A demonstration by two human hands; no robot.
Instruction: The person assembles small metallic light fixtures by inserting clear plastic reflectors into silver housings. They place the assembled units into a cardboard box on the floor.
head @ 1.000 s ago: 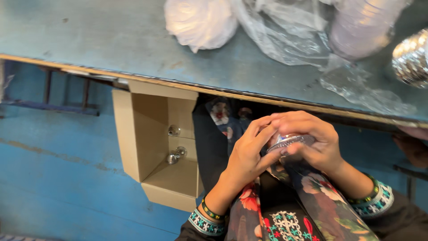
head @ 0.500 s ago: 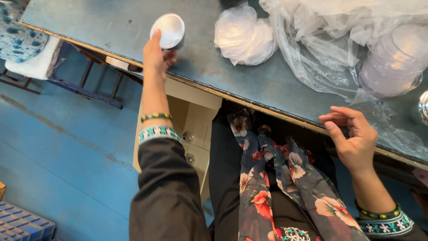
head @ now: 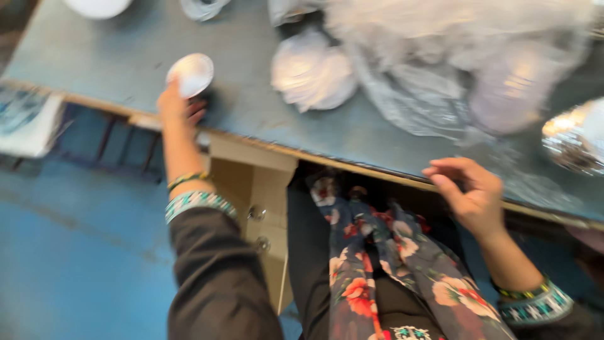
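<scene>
My left hand [head: 178, 106] reaches out over the grey-blue table [head: 126, 50] and holds a small round white lid [head: 190, 72] by its lower edge, just above the tabletop. My right hand [head: 469, 192] hovers near the table's front edge with curled fingers and nothing in it. The picture is blurred by motion.
A bundle of white lids in clear plastic [head: 314, 72] lies mid-table. A large clear bag with a stack of cups [head: 509, 82] is at the right, next to a shiny foil thing [head: 576, 135]. An open cardboard box [head: 255, 208] stands under the table beside my floral-clothed lap [head: 377, 277].
A second ago both hands were shut on a small shiny thing over my lap. My left hand then reached to the table and took the white lid; my right hand came free and rose.
</scene>
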